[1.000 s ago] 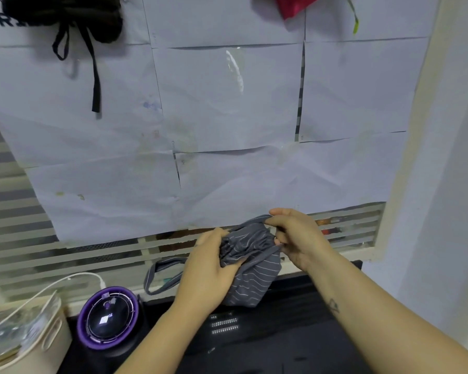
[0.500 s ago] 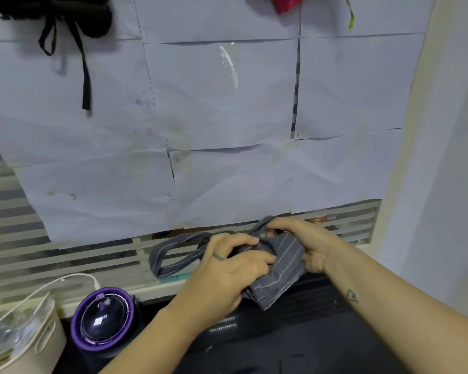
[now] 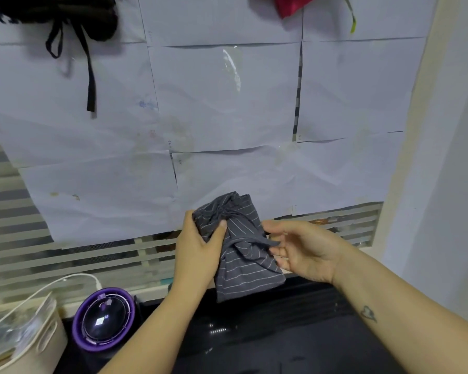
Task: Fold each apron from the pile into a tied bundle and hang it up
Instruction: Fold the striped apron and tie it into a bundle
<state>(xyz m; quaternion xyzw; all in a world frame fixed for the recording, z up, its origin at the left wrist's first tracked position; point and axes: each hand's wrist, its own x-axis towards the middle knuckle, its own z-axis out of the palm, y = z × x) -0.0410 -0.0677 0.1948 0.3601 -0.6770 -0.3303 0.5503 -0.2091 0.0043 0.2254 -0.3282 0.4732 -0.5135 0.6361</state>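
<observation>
1. We hold the bundled apron above and right of the purple gadget.
2. Our left hand grips it, thumb pressing.
3. Our right hand curls loosely at the strap; whether it pinches, we cannot tell.

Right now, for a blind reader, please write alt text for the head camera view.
A person's left hand grips a folded grey striped apron bundle, wrapped by its strap, in front of a paper-covered wall; the right hand is at the strap's end. A black bundle hangs upper left.
</observation>
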